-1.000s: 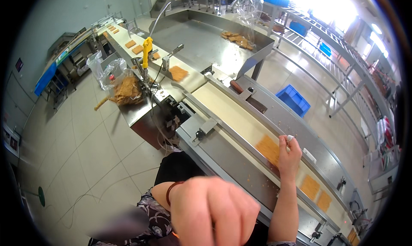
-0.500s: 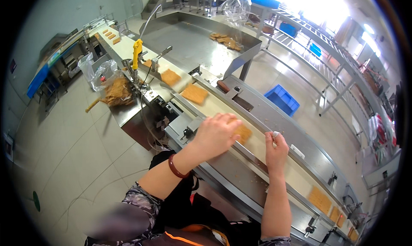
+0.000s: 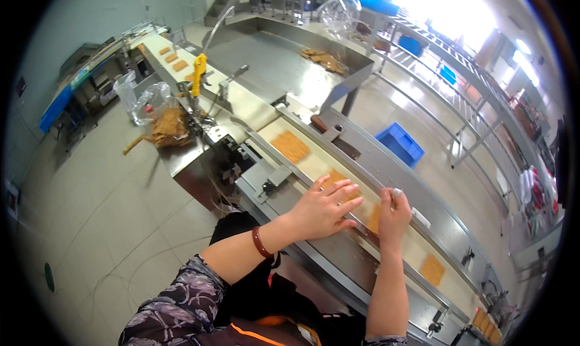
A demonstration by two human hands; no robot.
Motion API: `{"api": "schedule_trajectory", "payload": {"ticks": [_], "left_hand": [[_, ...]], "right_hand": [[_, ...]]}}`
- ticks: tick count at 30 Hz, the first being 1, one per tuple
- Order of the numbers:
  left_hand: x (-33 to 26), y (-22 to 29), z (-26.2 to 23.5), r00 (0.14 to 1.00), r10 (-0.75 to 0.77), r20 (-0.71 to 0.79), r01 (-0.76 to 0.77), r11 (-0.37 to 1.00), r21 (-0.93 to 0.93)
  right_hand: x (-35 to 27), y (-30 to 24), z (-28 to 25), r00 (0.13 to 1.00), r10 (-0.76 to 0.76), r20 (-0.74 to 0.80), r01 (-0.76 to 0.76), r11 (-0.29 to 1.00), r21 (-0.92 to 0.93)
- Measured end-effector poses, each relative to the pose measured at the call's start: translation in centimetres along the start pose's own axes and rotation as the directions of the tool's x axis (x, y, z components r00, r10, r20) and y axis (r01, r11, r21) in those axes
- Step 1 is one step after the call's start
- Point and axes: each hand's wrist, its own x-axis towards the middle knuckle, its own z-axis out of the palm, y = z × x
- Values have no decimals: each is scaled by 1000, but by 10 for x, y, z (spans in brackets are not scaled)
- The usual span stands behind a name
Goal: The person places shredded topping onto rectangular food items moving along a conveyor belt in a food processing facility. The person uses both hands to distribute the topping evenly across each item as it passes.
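Note:
My left hand [image 3: 326, 208] is open, its fingers spread over a golden-brown, ridged square sheet [image 3: 336, 178] on the cream conveyor belt [image 3: 320, 162]. Its fingertips reach onto the sheet and hide part of it. My right hand [image 3: 396, 218] is closed over the belt, with something white at one fingertip; what the fingers hold, if anything, cannot be made out. Beside it lies another sheet [image 3: 374, 218], partly covered by the hand. Up the belt to the left is a whole sheet [image 3: 290, 146]. Farther down to the right lies one more [image 3: 432, 269].
Metal rails border the belt. A wooden-handled blade [image 3: 318, 124] lies on the far ledge. Beyond stand a steel tray table [image 3: 260, 50] and a blue crate [image 3: 399, 144]. A yellow hanging tool [image 3: 198, 74] and a bag of brown pieces [image 3: 169, 125] are at left.
My left hand has moved right and slightly nearer, its fingers spreading over a sheet. The sheets have travelled down the belt to the lower right. My right hand has hardly shifted.

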Motion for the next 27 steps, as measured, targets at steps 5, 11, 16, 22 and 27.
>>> {"api": "schedule_trajectory", "payload": {"ticks": [5,11,16,22,27], "left_hand": [[5,-13,-5,989,-94,-113,92,996,-19],[-2,-32,3,957,-208,-200,161,960,-228],[1,-27,-5,911,-356,-209,274,900,-339],[-1,-26,-6,919,-304,-250,208,914,-348],[2,-18,-11,896,-375,-238,258,875,-409]], "right_hand": [[-2,1,-1,999,40,28,-41,999,33],[-2,1,2,998,36,44,-40,996,83],[-1,-8,0,995,42,90,-47,997,61],[-3,4,0,993,62,96,-67,997,45],[-4,5,0,989,96,110,-103,993,56]]}}
